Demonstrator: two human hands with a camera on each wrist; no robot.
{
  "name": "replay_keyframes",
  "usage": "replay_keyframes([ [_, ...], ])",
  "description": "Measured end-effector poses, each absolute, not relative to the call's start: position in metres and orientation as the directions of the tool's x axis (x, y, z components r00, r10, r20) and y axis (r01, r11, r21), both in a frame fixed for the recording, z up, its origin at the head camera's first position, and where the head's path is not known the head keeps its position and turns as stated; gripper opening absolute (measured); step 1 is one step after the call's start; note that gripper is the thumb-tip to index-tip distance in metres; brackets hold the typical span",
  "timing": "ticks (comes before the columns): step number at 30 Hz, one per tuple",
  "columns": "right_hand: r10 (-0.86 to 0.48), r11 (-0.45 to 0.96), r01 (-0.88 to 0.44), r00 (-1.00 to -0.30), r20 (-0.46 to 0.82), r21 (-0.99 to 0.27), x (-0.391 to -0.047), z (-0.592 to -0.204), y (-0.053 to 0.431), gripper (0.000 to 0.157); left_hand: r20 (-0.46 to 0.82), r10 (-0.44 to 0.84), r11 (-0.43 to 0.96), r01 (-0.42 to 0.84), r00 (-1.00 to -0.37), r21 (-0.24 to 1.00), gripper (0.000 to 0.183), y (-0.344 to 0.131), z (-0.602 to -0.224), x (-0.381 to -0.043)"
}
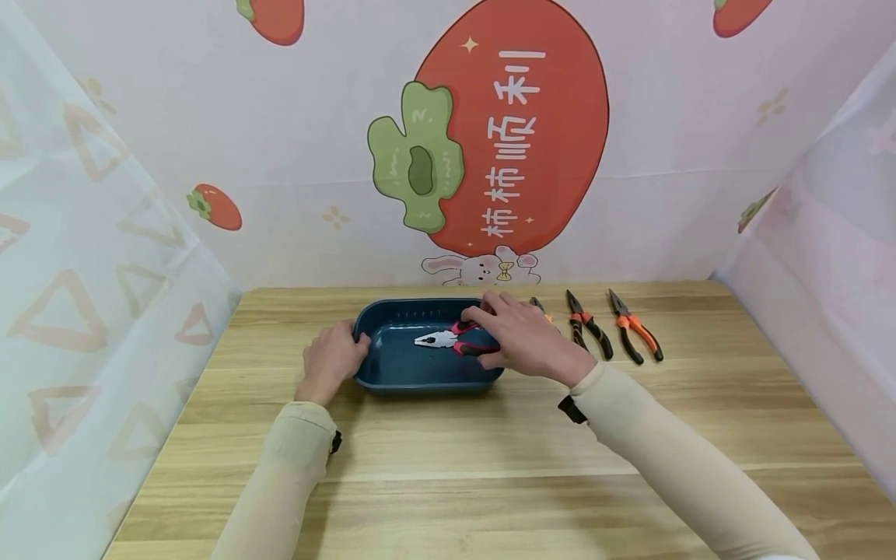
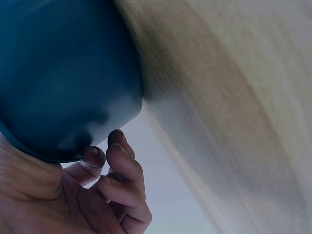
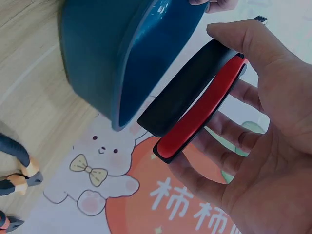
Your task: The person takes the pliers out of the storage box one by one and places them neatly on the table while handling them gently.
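Observation:
A dark blue rectangular tray (image 1: 392, 386) stands on the wooden table, long side towards me. My left hand (image 1: 330, 359) holds its left end by the rim; in the left wrist view, loosely bent fingers (image 2: 127, 163) lie along the outside wall. Above the tray's right half, my right hand (image 1: 521, 334) grips combination pliers (image 1: 437, 339) by their red and black handles, metal head pointing left. Both handles (image 3: 204, 107) appear between thumb and fingers in the right wrist view. Whether the pliers touch the tray floor, I cannot tell.
Right of the tray lie long-nose pliers with orange and black handles (image 1: 642, 336) and another pair of black and orange pliers (image 1: 578, 315). A third tool (image 1: 537, 303) is partly hidden behind my right hand. A printed cloth wall (image 1: 315, 155) rises at the table's back edge.

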State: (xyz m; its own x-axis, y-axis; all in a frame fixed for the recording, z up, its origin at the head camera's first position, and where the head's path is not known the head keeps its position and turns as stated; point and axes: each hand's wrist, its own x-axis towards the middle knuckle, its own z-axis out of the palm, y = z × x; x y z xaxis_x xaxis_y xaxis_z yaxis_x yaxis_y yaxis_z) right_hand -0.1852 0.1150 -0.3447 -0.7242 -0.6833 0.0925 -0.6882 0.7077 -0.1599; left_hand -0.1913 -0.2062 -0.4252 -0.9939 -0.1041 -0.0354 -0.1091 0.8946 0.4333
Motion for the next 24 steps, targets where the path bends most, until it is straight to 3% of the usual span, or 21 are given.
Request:
replay_keyframes([
  [11, -0.653, 0.714, -0.674, -0.739, 0.164, -0.190, -0.185, -0.346, 0.141, 0.062, -0.031, -0.106, 0.898, -0.109, -0.994, 0.427, 0.029, -0.206, -0.426, -0.191],
  [24, -0.569, 0.772, -0.592, -0.806, 0.164, -0.232, -0.186, -0.350, 0.174, 0.059, -0.035, -0.110, 0.893, -0.114, -0.993, 0.435, 0.026, -0.207, -0.426, -0.192],
])
